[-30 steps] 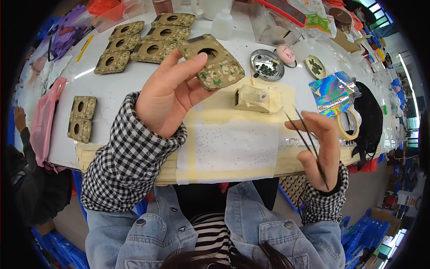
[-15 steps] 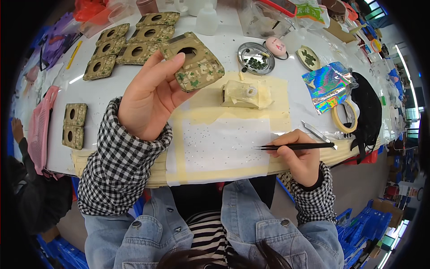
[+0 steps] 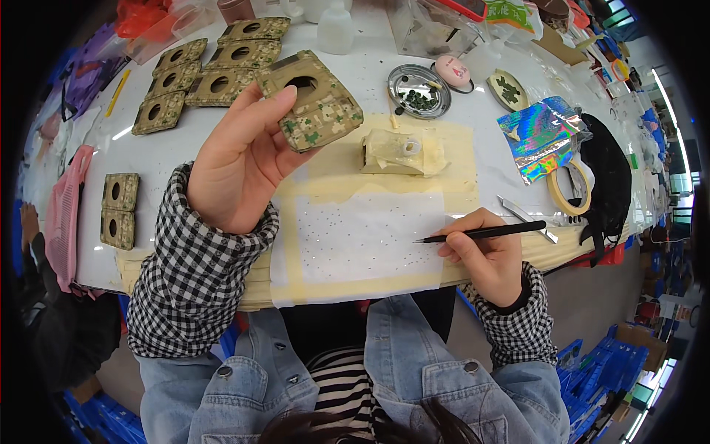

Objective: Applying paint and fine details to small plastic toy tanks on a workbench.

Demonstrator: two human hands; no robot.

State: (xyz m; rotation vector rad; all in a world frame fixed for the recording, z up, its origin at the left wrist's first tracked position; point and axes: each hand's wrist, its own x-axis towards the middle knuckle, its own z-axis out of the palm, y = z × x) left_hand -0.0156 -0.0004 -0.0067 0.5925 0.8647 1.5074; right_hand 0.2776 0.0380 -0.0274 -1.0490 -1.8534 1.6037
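Observation:
My left hand is closed on a camouflage fabric case with a round hole, raised above the table and tilted. The thumb presses beside the hole; the other fingers are mostly behind the case. In my right hand black tweezers lie between thumb and fingers, their tips pointing left over a white sheet. Tiny dark and shiny specks are scattered across that sheet, which yellow tape borders. Beyond the sheet stands a small block wrapped in yellow tape, with a little clear ring on top.
More camouflage cases lie in rows at the far left, and a pair at the near left. A round dish holds dark green pieces. To the right are a tape roll, a shiny iridescent pouch and a craft knife.
The tweezers have tilted, their rear end rising and their tips shifting slightly left. My left hand still holds the case in nearly the same place. The whole view has shifted a little.

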